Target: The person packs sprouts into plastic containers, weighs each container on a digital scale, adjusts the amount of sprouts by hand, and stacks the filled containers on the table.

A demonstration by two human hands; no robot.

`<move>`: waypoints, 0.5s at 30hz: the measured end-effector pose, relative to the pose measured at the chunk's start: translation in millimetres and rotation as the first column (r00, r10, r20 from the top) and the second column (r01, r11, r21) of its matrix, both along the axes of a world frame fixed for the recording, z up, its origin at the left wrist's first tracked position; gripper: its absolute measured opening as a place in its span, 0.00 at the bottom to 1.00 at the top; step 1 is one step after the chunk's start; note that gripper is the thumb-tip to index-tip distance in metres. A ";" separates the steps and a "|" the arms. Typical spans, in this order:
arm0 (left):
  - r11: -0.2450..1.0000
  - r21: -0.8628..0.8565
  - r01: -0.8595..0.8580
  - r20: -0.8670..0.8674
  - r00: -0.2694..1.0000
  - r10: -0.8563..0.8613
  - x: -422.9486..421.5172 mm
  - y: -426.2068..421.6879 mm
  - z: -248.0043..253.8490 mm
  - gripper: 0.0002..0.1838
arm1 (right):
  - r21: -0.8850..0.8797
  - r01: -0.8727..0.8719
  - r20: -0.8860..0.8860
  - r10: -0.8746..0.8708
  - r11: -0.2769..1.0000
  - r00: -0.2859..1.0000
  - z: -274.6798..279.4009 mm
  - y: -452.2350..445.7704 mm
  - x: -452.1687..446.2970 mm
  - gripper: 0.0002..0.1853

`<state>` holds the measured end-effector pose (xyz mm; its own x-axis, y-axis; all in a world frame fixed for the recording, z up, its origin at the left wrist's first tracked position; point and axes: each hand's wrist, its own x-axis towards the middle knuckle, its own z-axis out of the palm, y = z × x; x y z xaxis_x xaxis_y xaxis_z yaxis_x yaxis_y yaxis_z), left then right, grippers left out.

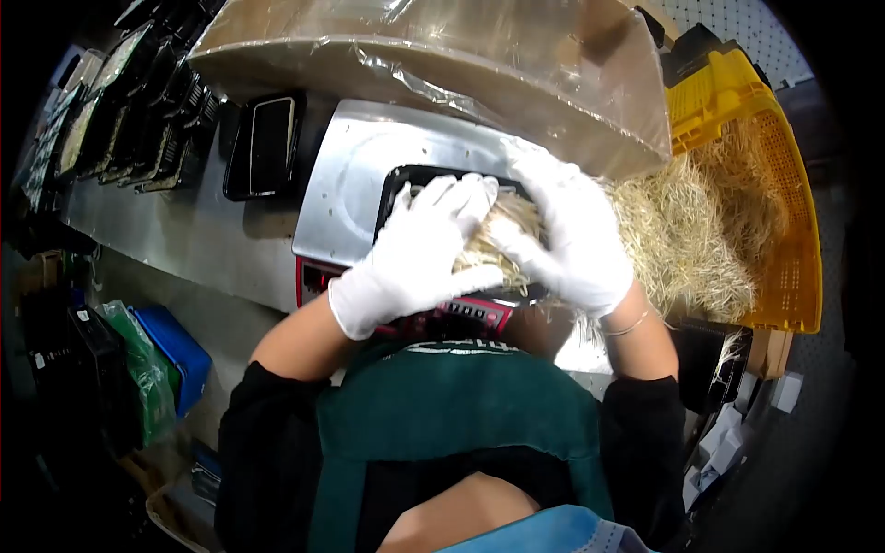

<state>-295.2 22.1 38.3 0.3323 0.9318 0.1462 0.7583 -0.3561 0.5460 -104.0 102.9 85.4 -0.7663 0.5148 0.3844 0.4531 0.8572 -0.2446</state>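
A black plastic tray (395, 189) sits on the metal pan of a weighing scale (346, 157). Inside it is a heap of thin, pale strands that look like sprouts (493, 241). My left hand (415, 244), in a white glove, lies over the tray's left part with fingers stretched out and thumb apart, touching the heap. From the right, my white-gloved right hand (572, 235) curves over the tray's right side, fingers apart and thumb against the strands. Both hands partly cover tray and heap. The scale's red front panel (456, 318) shows below my wrists.
A yellow crate (802, 230) on the right lies tipped, with loose pale strands (691, 235) spilling out beside the scale. A plastic-lined box (442, 55) stands behind. Leftward are an empty black tray (272, 147) and stacked trays (152, 120). A blue bin (180, 355) stands lower left.
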 end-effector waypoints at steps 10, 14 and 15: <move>0.999 0.033 -0.004 0.002 1.000 0.004 -2.4 6.9 7.1 0.45 | 0.124 0.088 0.708 -0.150 0.988 0.690 -53.9 279.8 -33.8 0.39; 0.999 -0.025 -0.022 -0.016 1.000 0.022 -1.1 8.6 6.7 0.45 | 0.155 0.031 0.888 -0.153 0.987 0.433 -90.9 310.4 -54.7 0.17; 1.000 -0.008 -0.028 -0.014 1.000 0.028 -0.6 8.1 6.7 0.45 | 0.291 -0.007 0.855 -0.257 0.957 0.450 -80.2 298.6 -53.6 0.12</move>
